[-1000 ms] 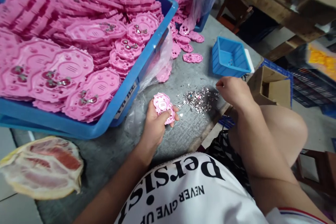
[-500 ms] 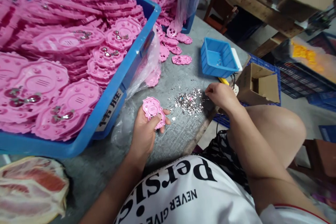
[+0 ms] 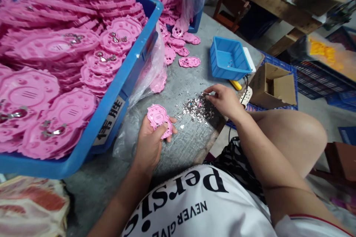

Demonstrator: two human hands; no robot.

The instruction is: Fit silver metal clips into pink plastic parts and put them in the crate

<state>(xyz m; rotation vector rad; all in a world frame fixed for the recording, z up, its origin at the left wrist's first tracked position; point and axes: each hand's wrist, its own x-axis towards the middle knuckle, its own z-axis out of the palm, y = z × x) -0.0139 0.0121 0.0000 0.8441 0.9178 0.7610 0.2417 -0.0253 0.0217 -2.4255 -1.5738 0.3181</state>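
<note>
My left hand [image 3: 151, 142] is closed around a pink plastic plate [image 3: 158, 115] with a scalloped edge, the thumb lying across its lower part. Beyond it on the grey tabletop lies a heap of small shiny metal pieces [image 3: 196, 109]. At the heap's upper right edge is my right hand [image 3: 224, 100], its forefinger and thumb stretched toward the pieces with a small gap between them. No piece can be made out in those fingers.
A large blue crate [image 3: 111, 92] at left holds many pink plates with metal parts. Loose pink plates [image 3: 189, 62] lie farther back. A small blue bin [image 3: 229, 59] stands beyond the heap, near a cardboard box [image 3: 274, 85] and a white power strip [image 3: 246, 96].
My right hand has moved left onto the edge of the metal heap, and its fingers have stretched out from a more curled pose. My left hand still holds the pink plate.
</note>
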